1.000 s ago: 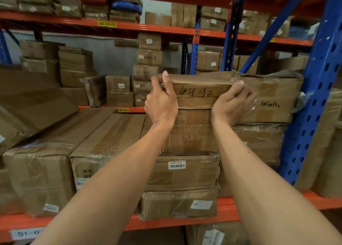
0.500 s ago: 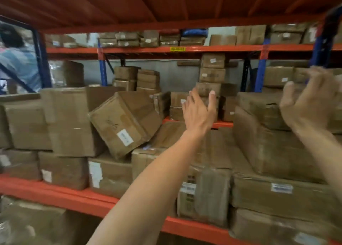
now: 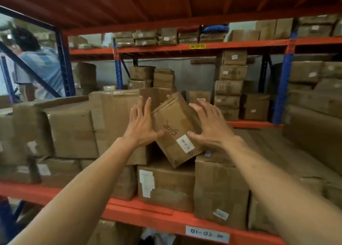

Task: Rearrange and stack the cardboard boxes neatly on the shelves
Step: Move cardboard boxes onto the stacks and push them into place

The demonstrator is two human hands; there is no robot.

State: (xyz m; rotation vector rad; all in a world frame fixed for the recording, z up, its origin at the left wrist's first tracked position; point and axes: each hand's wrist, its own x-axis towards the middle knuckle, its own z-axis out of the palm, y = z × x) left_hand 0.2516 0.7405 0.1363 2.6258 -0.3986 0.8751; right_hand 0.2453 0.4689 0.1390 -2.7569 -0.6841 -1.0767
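A tilted cardboard box (image 3: 174,128) sits at the centre of the view, wedged corner-down in a gap between its neighbours on the orange shelf (image 3: 140,214). Handwritten digits and a white label show on its near face. It leans because it has no flat seat: its low corner drops toward the box below (image 3: 166,185), its left side rests against the tall box (image 3: 114,122) at nine o'clock, and its right side overhangs the box (image 3: 220,191) at five o'clock.

The left hand (image 3: 141,124) lies at nine o'clock of the tilted box, fingers straight and spread, thumb touching its near face. The right hand (image 3: 209,126) mirrors it at three o'clock, fingers straight along the box's right side and thumb by the label. Neither grip has closed; both are wide, palms facing inward to bracket the box. That placement likely suits a two-sided squeeze, so the box can be lifted out and turned square before restacking.

At ten o'clock, beyond the blue upright (image 3: 64,63), another person in a striped shirt (image 3: 39,65) stands blurred.
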